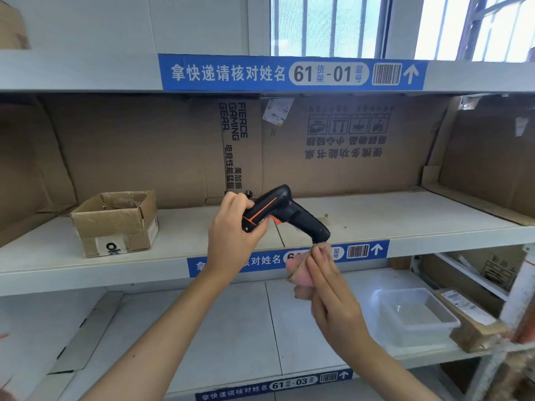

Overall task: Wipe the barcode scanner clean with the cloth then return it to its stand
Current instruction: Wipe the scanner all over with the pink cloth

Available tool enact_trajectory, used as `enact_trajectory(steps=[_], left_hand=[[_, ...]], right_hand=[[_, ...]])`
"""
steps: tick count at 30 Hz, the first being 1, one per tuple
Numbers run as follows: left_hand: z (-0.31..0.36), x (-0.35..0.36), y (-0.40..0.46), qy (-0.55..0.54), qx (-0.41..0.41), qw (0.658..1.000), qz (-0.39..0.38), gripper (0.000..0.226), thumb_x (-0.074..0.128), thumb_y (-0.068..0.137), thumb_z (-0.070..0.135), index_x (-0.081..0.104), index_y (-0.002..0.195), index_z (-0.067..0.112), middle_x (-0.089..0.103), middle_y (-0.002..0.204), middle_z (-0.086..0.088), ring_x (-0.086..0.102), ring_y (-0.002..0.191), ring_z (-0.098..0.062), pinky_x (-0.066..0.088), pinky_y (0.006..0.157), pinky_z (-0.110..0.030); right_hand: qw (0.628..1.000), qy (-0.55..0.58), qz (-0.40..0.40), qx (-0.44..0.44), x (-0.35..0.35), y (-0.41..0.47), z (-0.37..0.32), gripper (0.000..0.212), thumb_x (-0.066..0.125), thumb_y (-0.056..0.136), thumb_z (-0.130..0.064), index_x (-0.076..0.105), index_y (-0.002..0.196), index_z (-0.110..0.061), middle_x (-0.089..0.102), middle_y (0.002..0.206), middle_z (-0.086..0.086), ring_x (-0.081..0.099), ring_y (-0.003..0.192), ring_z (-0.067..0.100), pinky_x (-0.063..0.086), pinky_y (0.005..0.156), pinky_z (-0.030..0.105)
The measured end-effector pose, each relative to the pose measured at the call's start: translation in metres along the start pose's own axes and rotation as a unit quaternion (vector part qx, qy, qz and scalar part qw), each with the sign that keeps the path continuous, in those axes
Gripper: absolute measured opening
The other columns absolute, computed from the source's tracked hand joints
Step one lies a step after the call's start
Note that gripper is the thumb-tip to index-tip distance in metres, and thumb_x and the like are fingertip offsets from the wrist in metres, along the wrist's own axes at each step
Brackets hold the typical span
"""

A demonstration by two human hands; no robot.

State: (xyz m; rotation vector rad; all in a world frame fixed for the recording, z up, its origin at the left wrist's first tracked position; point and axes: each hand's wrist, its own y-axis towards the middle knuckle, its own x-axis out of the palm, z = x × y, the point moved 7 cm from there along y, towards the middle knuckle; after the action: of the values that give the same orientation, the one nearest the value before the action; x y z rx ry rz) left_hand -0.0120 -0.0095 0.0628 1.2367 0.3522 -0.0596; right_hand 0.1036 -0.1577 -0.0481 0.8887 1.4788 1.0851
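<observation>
A black barcode scanner (285,211) with orange trim is held in the air in front of the middle shelf. My left hand (231,233) grips its head end, and the handle points down to the right. My right hand (327,285) holds a pink and tan cloth (301,273) against the butt of the handle. A small black part of the stand (249,193) peeks out behind my left hand on the shelf; the rest of it is hidden.
An open cardboard box (115,221) sits on the middle shelf (405,224) at the left. Flattened cardboard lines the shelf's back. On the lower shelf at right are a clear plastic tub (414,316) and a brown parcel (469,316).
</observation>
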Motion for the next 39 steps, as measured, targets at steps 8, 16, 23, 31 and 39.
enact_trajectory(steps=[8,16,23,31,39], left_hand=[[0.012,0.004,-0.001,-0.007,0.006,1.0,0.0,0.032,0.08,0.075,0.022,0.052,0.084,0.011,0.048,0.085,0.004,0.045,0.067,-0.01,0.037,0.053,-0.021],[0.025,-0.005,0.015,0.022,0.036,0.999,-0.018,0.029,0.079,0.075,0.017,0.054,0.087,0.008,0.051,0.089,-0.001,0.05,0.071,-0.015,0.039,0.057,-0.022],[0.035,-0.003,0.013,0.035,0.069,0.996,-0.035,0.03,0.08,0.074,0.017,0.054,0.088,0.012,0.053,0.088,-0.002,0.052,0.07,-0.016,0.04,0.056,-0.022],[0.033,0.001,0.004,0.072,0.105,0.991,-0.051,0.03,0.081,0.071,0.01,0.057,0.089,0.009,0.057,0.09,-0.005,0.056,0.076,-0.021,0.044,0.059,-0.026],[0.031,0.006,-0.014,0.045,0.163,0.982,-0.086,0.035,0.083,0.063,-0.003,0.06,0.089,0.001,0.061,0.095,-0.012,0.058,0.084,-0.03,0.053,0.066,-0.042]], right_hand=[[0.979,-0.151,-0.084,-0.105,0.007,0.019,0.015,0.052,0.036,0.094,0.02,0.039,0.144,0.008,0.039,0.153,0.023,0.029,0.146,0.039,0.034,0.117,0.049],[0.959,-0.167,-0.151,-0.171,-0.002,-0.003,0.0,0.045,0.03,0.101,0.011,0.036,0.145,0.01,0.039,0.152,0.025,0.032,0.144,0.043,0.039,0.113,0.05],[0.953,-0.238,-0.114,-0.152,-0.017,0.044,0.014,0.039,0.029,0.104,0.007,0.05,0.138,0.008,0.047,0.147,0.024,0.039,0.14,0.042,0.042,0.111,0.049],[0.915,-0.268,-0.217,-0.21,0.002,0.009,0.012,0.045,0.031,0.099,0.005,0.054,0.137,0.001,0.049,0.147,0.019,0.043,0.138,0.039,0.052,0.099,0.045],[0.994,-0.059,-0.039,-0.08,-0.036,0.081,-0.011,0.038,0.048,0.102,0.002,0.049,0.14,0.006,0.047,0.149,0.017,0.036,0.144,0.034,0.036,0.117,0.047]])
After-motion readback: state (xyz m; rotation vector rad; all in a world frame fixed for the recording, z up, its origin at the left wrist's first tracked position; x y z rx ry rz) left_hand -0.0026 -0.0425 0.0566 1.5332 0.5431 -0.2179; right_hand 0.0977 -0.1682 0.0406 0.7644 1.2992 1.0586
